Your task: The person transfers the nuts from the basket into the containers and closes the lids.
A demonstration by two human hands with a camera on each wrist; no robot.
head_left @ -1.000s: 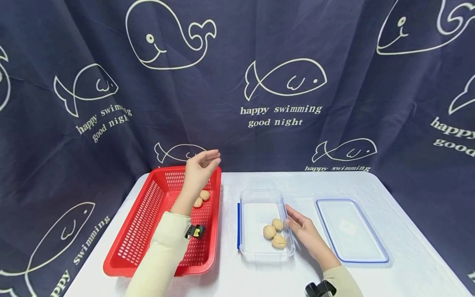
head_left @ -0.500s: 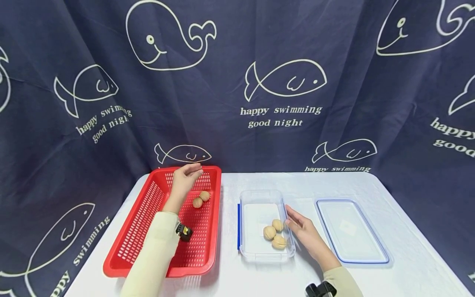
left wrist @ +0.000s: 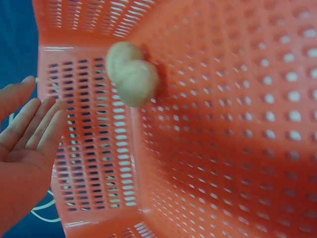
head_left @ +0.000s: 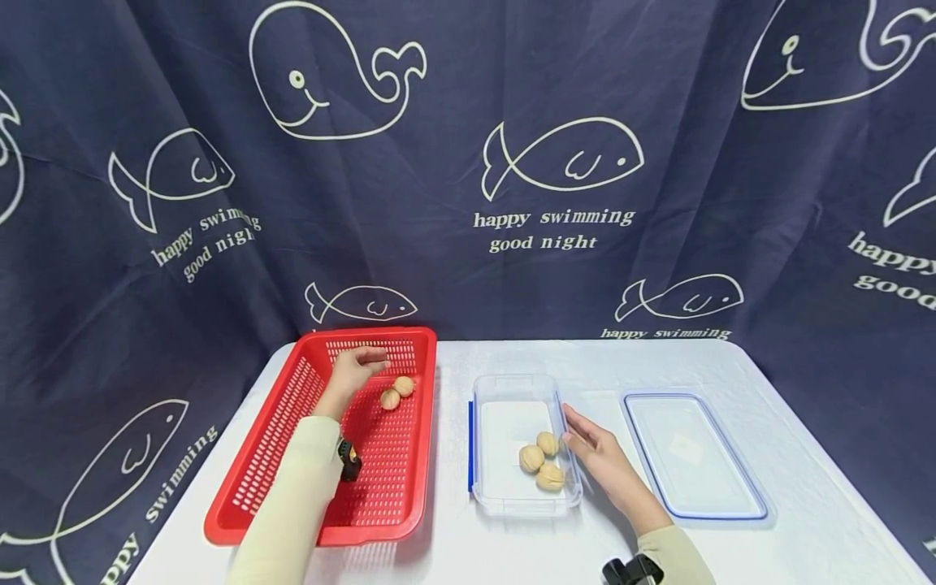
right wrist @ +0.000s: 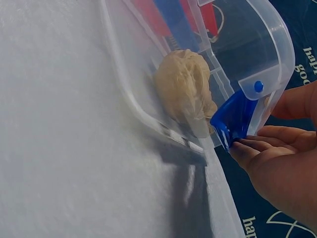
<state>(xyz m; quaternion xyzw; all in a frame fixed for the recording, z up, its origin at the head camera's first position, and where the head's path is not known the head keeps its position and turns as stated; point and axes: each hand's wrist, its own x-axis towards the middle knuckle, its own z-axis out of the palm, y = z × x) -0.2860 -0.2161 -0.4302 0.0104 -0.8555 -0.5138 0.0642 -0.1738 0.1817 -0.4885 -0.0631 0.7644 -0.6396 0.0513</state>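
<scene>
My left hand (head_left: pixel 353 375) hangs inside the far part of the red plastic basket (head_left: pixel 427 455), its fingers loosely extended with nothing between them. Two walnuts (head_left: pixel 397 392) lie together on the basket floor, just right of the fingertips. The left wrist view shows the walnuts (left wrist: pixel 131 74) apart from the palm-up hand (left wrist: pixel 29 144). My right hand (head_left: pixel 601 457) holds the right wall of a clear food container (head_left: pixel 504 508), thumb near the rim and fingers at its blue clip (right wrist: pixel 235 116). Three walnuts (head_left: pixel 541 461) rest in the container's near right part.
A clear lid with a blue seal (head_left: pixel 695 455) lies flat on the white-covered table (head_left: pixel 585 361), right of the container. Behind the table hangs a dark blue curtain (head_left: pixel 453 162) with whale and fish drawings.
My left hand has moved left and down, from above the basket's far right side into the basket, uncovering the two walnuts. The right hand and container have stayed still.
</scene>
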